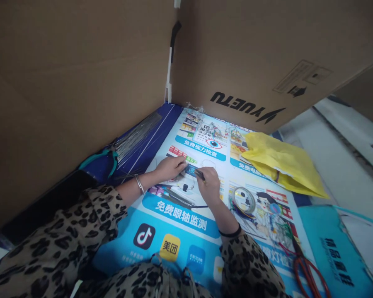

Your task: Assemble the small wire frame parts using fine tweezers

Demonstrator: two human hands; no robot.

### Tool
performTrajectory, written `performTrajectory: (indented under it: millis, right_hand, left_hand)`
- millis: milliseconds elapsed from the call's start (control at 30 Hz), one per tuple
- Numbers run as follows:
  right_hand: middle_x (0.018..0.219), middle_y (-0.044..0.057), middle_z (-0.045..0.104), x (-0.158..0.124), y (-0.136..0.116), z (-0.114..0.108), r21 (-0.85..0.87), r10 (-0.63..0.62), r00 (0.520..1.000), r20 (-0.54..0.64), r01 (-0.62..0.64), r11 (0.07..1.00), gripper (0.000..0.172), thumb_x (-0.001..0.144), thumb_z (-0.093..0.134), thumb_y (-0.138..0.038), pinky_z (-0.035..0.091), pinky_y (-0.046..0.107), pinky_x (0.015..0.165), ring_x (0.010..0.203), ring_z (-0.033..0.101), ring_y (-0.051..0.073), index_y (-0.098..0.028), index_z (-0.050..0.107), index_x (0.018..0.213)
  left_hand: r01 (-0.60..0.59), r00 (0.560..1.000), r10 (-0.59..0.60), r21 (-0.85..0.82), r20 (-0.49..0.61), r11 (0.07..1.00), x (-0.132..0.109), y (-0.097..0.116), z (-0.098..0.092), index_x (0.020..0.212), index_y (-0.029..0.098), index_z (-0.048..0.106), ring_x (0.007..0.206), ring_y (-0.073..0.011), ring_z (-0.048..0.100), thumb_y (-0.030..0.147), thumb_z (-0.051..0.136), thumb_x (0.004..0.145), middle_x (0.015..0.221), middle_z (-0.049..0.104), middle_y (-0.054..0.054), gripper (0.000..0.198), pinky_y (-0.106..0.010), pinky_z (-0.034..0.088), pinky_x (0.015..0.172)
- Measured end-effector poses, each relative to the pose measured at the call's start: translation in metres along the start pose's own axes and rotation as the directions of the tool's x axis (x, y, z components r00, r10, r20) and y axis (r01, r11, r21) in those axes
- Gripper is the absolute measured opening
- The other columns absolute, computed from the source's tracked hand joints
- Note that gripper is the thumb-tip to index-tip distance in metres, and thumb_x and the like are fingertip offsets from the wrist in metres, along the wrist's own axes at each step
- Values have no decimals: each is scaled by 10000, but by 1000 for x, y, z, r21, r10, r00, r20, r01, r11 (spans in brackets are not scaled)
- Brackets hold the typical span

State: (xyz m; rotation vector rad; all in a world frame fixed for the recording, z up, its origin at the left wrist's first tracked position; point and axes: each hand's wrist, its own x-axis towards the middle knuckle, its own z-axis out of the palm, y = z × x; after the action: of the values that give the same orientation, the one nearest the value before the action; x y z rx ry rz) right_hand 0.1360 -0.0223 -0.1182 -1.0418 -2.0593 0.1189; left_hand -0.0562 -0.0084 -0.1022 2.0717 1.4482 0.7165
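My left hand (171, 167) is closed in a pinch above the printed poster (177, 213). What its fingertips hold is too small to make out. Close by on the right, my right hand (209, 184) is closed around a small dark metal tool (200, 174), whose tip points toward the left fingertips. The tool's exact kind does not show. Beneath and in front of the hands, several thin dark rods (177, 198) lie on the poster. A round coil of wire (243, 201) sits to the right of my right forearm.
Cardboard walls (81, 70) stand at left and back. Teal-handled pliers (114, 163) and a bundle of thin wires (139, 134) lie left. At right are a yellow pouch (282, 163), tangled coloured wires (278, 227), red-handled scissors (309, 271) and a teal bag (326, 236).
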Motion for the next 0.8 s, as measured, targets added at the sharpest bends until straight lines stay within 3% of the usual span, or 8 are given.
performTrajectory:
  millis: [367, 533, 800]
  right_hand:
    - [828, 47, 595, -3, 1, -1, -187, -11, 990, 140, 37, 982, 209, 716, 493, -113, 367, 362, 745, 825, 482, 204, -205, 599, 871]
    - [832, 45, 593, -4, -1, -2, -117, -27, 989, 146, 44, 992, 196, 724, 487, -111, 383, 364, 758, 833, 489, 202, -205, 585, 866]
    - [816, 40, 576, -4, 0, -1, 56, 47, 998, 36, -49, 997, 119, 786, 483, -171, 432, 355, 738, 809, 517, 181, -205, 557, 872]
  left_hand:
    - [-1, 999, 6, -156, 34, 988, 1, -3, -2, 713, 186, 487, 624, -117, 525, 333, 388, 839, 678, 576, 17, 218, -208, 334, 558]
    - [16, 999, -9, -231, 34, 973, 0, -3, -2, 749, 186, 494, 658, -123, 547, 328, 383, 842, 716, 601, 10, 203, -215, 374, 605]
    - [-7, 994, 33, -241, 107, 970, -1, 1, -2, 760, 180, 491, 622, -113, 516, 342, 403, 830, 662, 567, 30, 196, -203, 362, 574]
